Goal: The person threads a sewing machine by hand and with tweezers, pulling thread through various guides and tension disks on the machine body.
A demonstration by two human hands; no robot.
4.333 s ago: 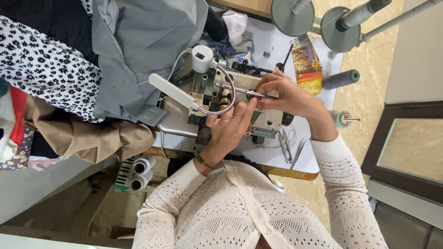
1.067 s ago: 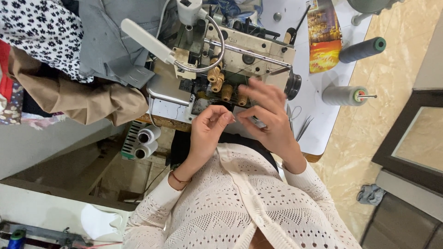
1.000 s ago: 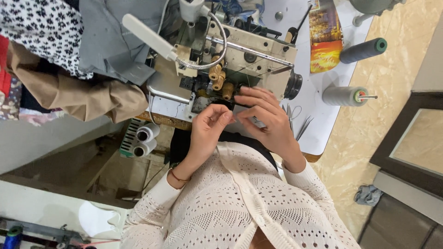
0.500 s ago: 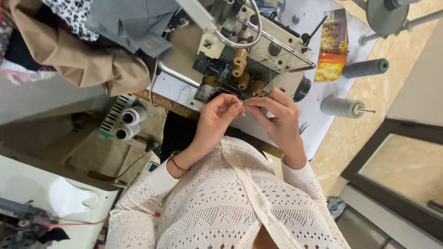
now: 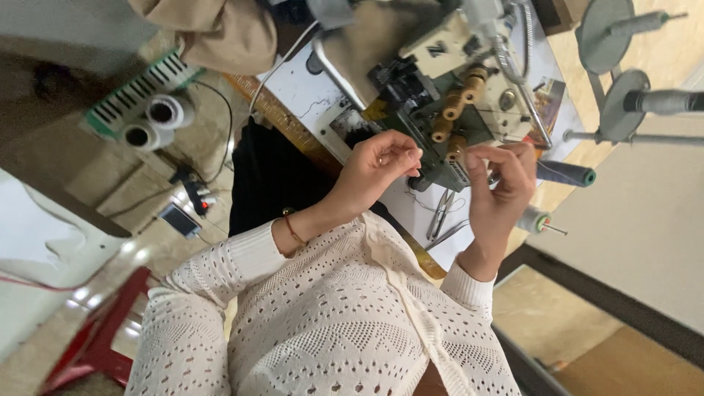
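Observation:
My left hand (image 5: 375, 170) is raised in front of a grey-green overlock sewing machine (image 5: 440, 88), with thumb and forefinger pinched together close to its tan tension knobs (image 5: 453, 117). My right hand (image 5: 500, 187) is held up to the right, its fingertips also pinched. A fine thread seems to run between the two pinches, but it is too thin to see clearly. There is a thin bracelet (image 5: 293, 229) on my left wrist. I wear a white knitted cardigan.
Metal scissors (image 5: 440, 216) lie on the white table (image 5: 308, 88) under my hands. Two thread cones (image 5: 565, 174) (image 5: 534, 220) lie at its right edge, and a thread stand (image 5: 609, 44) sticks out beyond. Tan cloth (image 5: 220, 29) is at the top left, white spools (image 5: 158, 121) below it. A red stool (image 5: 95, 337) is on the floor.
Both hands have come off the machine's front toward my chest and moved apart. The view has swung, so the machine now sits higher and further right.

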